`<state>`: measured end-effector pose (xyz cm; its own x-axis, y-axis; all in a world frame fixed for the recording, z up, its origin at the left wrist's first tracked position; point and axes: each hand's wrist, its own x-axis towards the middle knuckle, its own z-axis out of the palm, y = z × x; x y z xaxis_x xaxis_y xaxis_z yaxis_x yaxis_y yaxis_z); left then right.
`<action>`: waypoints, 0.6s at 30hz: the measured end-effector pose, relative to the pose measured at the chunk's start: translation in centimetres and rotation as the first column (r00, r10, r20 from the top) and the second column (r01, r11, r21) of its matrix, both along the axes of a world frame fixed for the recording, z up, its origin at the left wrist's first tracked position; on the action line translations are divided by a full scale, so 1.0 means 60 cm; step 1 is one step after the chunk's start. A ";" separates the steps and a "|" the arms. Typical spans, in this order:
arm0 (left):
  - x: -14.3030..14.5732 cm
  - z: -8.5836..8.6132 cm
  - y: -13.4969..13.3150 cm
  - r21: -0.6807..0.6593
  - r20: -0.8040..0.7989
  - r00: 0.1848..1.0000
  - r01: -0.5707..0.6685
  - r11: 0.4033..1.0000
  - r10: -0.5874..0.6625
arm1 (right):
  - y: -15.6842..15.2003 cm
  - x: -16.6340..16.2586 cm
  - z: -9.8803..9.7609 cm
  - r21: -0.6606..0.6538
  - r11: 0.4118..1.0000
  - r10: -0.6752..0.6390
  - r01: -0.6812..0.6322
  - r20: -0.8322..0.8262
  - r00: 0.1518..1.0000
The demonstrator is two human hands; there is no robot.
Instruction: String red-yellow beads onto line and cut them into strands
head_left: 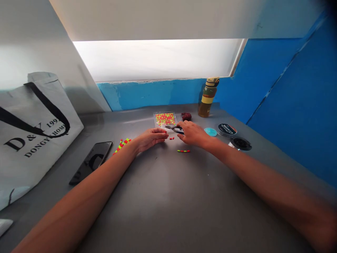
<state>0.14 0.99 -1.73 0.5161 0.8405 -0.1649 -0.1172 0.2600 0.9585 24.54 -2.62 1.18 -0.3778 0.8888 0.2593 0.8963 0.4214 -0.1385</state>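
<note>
The left forearm (pixel 79 189) and right forearm (pixel 263 179) are slim and bare, as are the left hand (pixel 150 139) and right hand (pixel 192 134).

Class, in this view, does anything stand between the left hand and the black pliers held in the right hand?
Nothing visible does. The left hand stops just beside the tips of the black pliers gripped in the right hand, with only a small gap above the table. Two small beads lie lower down, clear of that gap.

Can't make out what's at the tips of the small pliers (pixel 173 129) — too tiny, and the right hand (pixel 193 134) hides the handles.
</note>
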 end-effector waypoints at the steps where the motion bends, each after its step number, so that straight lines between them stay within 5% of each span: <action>1: 0.000 0.001 -0.001 0.001 -0.001 1.000 0.002 1.000 -0.002 | -0.001 0.000 0.000 0.002 1.000 0.000 0.000 0.004 1.000; 13: 0.002 0.002 -0.002 0.024 -0.019 0.999 0.030 0.999 -0.029 | -0.006 -0.007 0.000 -0.037 0.996 -0.074 0.075 0.025 0.997; 18: 0.006 0.006 -0.005 0.033 -0.044 0.999 0.017 0.999 -0.016 | 0.002 -0.011 -0.004 -0.230 0.973 -0.040 0.021 -0.081 0.996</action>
